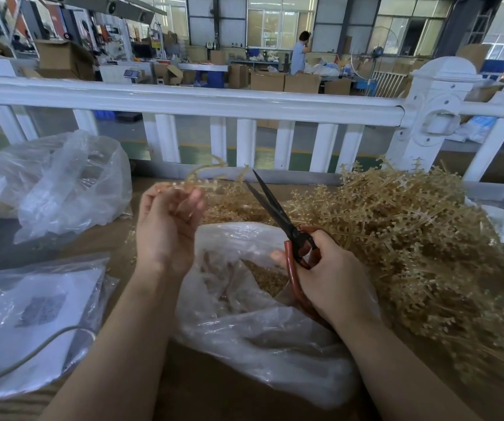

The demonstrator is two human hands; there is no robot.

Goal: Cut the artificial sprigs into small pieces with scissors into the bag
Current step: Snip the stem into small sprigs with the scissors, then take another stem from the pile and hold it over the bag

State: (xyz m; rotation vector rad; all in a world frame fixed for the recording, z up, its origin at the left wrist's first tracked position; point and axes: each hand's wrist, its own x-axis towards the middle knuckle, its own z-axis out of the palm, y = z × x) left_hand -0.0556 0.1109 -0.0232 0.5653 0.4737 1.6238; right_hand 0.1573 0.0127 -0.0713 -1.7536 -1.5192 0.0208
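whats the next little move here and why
Probably bring the sprig in the left hand between the parted blades of the scissors, held by the right hand, and snip: both sit above the open bag, so pieces should drop in.

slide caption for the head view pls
Left hand holds a sprig; right hand opens scissors above the bag.
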